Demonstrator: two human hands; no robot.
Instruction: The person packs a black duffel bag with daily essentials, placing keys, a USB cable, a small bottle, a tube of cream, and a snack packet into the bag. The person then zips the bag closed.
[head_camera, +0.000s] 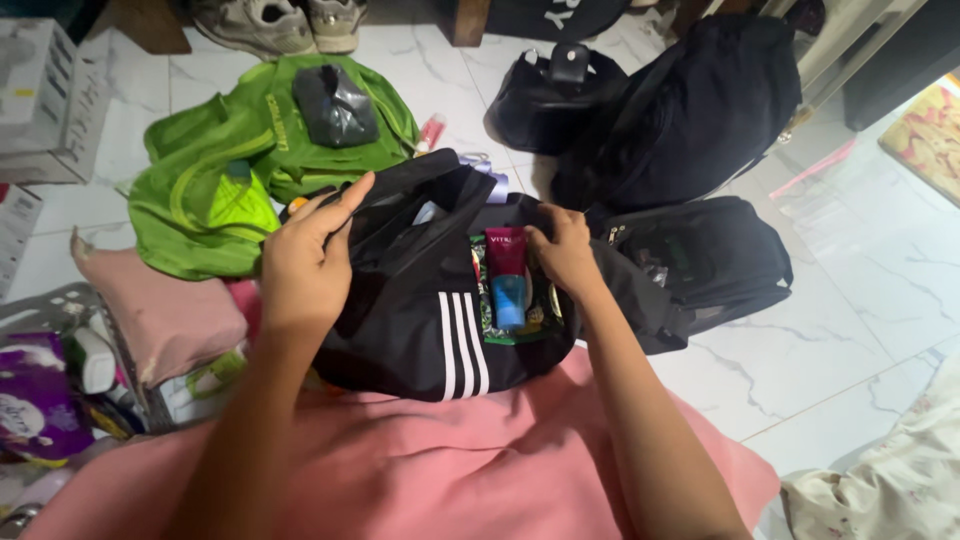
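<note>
- I am holding a black bag (420, 320) open on my lap, over a pink cloth (480, 470), and I am looking down into it.
- My left hand (305, 260) is gripping the left edge of the bag's mouth; the fingers are closed on the black fabric and are pulling it to the left.
- My right hand (562, 250) is resting on the right edge of the mouth; the fingers are curled together over the rim, pinching it.
- A tube (507, 275) is lying inside the opening, dark red at the top with a blue cap at the bottom. Its long axis is running from far to near, almost in line with my view, with the cap end pointing toward me.
- The tube is lying just left of my right hand, nearly touching the fingertips, and well apart from my left hand. So the right hand is the nearer one.
- A green packet (486, 300) is lying under and beside the tube; I cannot tell what it is.
- On the tile floor (860, 300) behind the bag, a green shirt (215, 170) is lying with a grey pouch (335, 105) on it.
- To the right, some other black bags (690, 110) are standing together.
- To my left a basket (40, 310) is holding small packets, near a pink pillow (160, 310).
</note>
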